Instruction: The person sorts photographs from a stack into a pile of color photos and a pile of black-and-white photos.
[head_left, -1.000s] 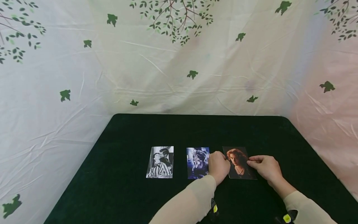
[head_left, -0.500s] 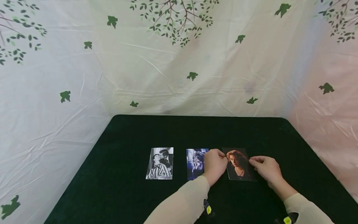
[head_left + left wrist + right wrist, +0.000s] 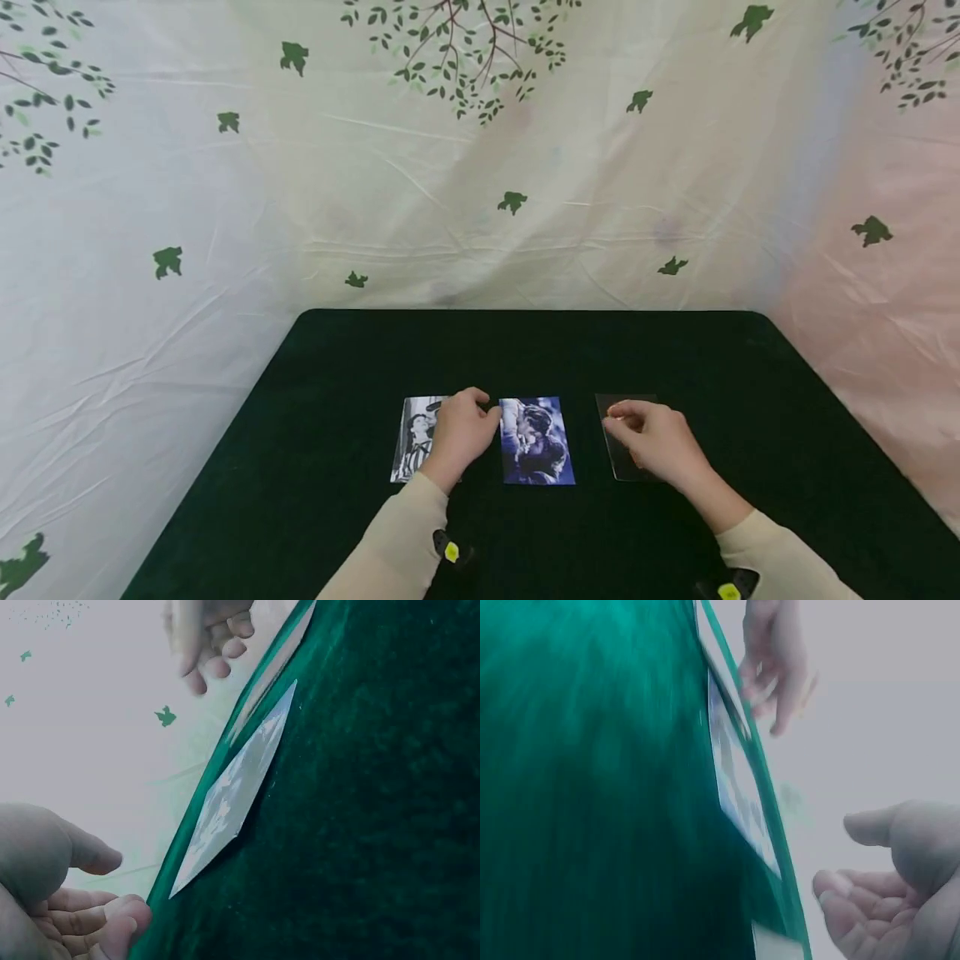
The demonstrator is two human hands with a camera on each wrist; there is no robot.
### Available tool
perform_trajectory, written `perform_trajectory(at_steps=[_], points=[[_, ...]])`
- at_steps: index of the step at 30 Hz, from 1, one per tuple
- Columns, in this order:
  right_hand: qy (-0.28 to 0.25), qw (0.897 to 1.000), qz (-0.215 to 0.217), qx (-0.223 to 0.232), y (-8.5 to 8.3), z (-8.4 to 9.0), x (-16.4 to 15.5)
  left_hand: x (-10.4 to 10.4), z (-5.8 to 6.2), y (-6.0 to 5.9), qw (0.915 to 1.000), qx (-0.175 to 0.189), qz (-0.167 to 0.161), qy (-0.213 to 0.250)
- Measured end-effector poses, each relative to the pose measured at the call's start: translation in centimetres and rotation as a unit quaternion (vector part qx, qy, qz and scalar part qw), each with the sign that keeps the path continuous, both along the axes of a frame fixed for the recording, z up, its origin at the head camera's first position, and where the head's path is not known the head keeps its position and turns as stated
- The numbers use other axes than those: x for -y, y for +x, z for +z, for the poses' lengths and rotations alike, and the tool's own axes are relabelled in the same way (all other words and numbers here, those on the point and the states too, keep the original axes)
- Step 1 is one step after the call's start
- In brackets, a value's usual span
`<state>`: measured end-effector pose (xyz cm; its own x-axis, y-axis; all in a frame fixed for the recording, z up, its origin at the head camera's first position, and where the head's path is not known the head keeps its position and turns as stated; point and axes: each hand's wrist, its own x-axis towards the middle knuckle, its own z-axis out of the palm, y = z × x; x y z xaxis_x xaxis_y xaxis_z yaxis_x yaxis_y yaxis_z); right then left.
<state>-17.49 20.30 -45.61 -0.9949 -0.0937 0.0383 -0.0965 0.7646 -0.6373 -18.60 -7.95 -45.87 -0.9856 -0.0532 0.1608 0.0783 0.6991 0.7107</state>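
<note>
Three photos lie in a row on the dark green table (image 3: 525,350). My left hand (image 3: 461,429) hovers over the right part of the black-and-white photo (image 3: 411,442), fingers loosely curled, holding nothing; its fingers (image 3: 82,922) show the same in the left wrist view. The blue photo (image 3: 536,440) lies uncovered between my hands and appears edge-on in the wrist views (image 3: 240,787) (image 3: 739,787). My right hand (image 3: 652,437) covers most of the dark portrait photo (image 3: 613,457), fingers relaxed; whether they touch it I cannot tell.
A white cloth with green leaf prints (image 3: 480,167) hangs behind and beside the table. Bare green felt stretches behind the photos and to both sides. Cream sleeves (image 3: 390,550) come in from the bottom edge.
Both hands moved left. My left hand went from the gap between the blue and portrait photos to the black-and-white photo's right edge. My right hand slid from the portrait's right edge onto it.
</note>
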Motion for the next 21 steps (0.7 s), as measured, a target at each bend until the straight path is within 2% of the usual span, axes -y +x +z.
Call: perform_trajectory(at_steps=[4, 8, 12, 16, 21], points=[[0.034, 0.999, 0.042, -0.001, -0.3, 0.0, 4.3, 0.9, -0.6, 0.0, 0.9993, 0.021, -0.013, -0.029], [0.042, 0.998, 0.045, 0.022, -0.5, -0.5, 6.5, 0.7, -0.9, 0.0, 0.9979, 0.049, -0.023, -0.035], [0.042, 0.997, 0.036, 0.055, -0.5, -1.1, 7.1, 0.4, -1.0, 0.0, 0.9965, 0.066, -0.033, -0.038], [0.036, 0.997, 0.028, 0.069, -0.6, -1.6, 7.4, 0.1, -1.4, 0.1, 0.9961, 0.053, -0.048, -0.051], [0.026, 0.997, 0.025, 0.063, -0.7, -2.1, 7.7, -0.1, -1.7, 0.2, 0.9963, 0.035, -0.054, -0.057]])
